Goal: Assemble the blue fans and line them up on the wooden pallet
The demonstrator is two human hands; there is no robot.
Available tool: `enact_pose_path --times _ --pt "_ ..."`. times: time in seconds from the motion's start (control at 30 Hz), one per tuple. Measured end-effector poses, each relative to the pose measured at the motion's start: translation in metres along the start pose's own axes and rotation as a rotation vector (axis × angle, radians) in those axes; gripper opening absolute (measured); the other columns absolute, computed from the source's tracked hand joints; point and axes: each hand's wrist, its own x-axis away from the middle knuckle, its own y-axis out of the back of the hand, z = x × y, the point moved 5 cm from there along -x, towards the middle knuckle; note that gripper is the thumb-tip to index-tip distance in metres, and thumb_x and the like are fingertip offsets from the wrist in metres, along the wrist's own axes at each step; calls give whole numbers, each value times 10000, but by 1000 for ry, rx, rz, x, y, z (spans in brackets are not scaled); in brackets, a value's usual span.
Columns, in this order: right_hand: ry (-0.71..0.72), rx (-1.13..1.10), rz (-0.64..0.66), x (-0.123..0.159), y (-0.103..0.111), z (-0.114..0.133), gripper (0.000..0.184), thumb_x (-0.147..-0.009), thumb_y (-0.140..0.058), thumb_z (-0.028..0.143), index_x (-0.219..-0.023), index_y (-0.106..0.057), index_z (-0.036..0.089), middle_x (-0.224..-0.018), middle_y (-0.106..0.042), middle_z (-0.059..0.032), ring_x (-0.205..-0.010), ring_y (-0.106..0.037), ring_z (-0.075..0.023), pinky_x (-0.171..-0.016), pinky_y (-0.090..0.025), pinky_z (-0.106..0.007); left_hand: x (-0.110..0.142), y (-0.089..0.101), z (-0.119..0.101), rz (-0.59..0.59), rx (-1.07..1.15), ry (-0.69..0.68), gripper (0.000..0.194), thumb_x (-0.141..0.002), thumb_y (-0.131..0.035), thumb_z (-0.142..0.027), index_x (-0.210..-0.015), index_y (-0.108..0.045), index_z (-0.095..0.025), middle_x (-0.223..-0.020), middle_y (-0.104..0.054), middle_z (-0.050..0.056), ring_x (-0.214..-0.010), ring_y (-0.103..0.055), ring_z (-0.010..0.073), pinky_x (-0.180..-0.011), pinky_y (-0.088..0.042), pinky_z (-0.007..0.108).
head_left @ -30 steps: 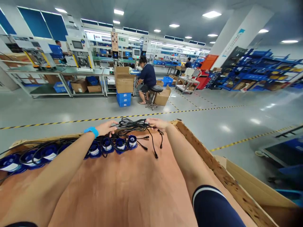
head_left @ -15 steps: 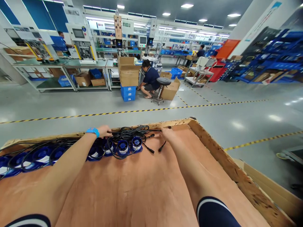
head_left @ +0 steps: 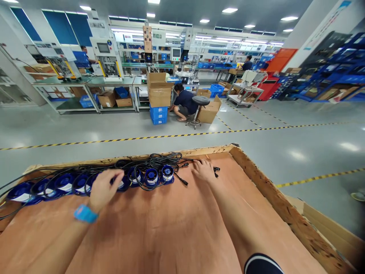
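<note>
My left hand point(head_left: 107, 188), with a blue band point(head_left: 86, 214) at the wrist, is raised in front of a row of round blue housings point(head_left: 151, 177). Its fingers are loosely bent, the thumb stands apart, and nothing shows in it. Farther right, my right hand point(head_left: 203, 170) lies on the wooden board with its fingers spread over black cables. Black cable connectors point(head_left: 216, 169) stick out past its right side. Coiled black cables point(head_left: 162, 160) run behind and over the housings, which have white labels. Another connector point(head_left: 184, 182) lies left of my right hand.
A low wooden rim point(head_left: 256, 179) borders the board point(head_left: 159, 228) at the back and right. Outside it on the right stands an open cardboard box point(head_left: 322, 224). Across the floor, a person point(head_left: 184, 102) crouches beside stacked blue crates point(head_left: 158, 115) and a stool point(head_left: 200, 101).
My left hand has come off the cables and moved back toward me and left. My right hand has shifted slightly nearer, and the connectors beside it now lie farther right. The view has tilted slightly.
</note>
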Motion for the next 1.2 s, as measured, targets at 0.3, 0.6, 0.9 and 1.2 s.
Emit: enact_pose_path --times 0.3,0.6,0.9,1.2 --pt "437 -188 238 -33 40 182 203 -840 -741 393 -982 -769 250 -977 -764 -43 -943 -694 -218 -833 -496 -284 63 -88 -42 214 875 649 743 -719 -578 -816 -1058 -669 -161 -987 -750 117 -867 -719 254 -735 -560 361" --pt "433 -74 245 -38 40 203 411 -787 -800 354 -1150 -670 212 -1065 -742 -93 -982 -687 -236 -831 -496 -289 28 -103 -50 111 934 714 421 -676 -704 -562 -762 -486 -214 -744 -671 19 -727 -687 186 -698 -526 317" --pt "538 -223 194 -21 55 204 196 -957 -610 349 -1079 -680 214 -961 -738 -25 -862 -656 -149 -782 -443 -247 13 -84 -65 255 516 384 378 -875 -522 -514 -1043 -698 -225 -630 -571 -33 -631 -572 173 -650 -422 289" --pt "776 -371 35 48 48 171 110 -882 -739 308 -843 -692 216 -1008 -659 -39 -963 -527 -193 -858 -386 -300 -1 -53 -70 562 -84 43 564 -967 -282 -642 -973 -646 -212 -864 -723 94 -856 -686 275 -714 -418 322"
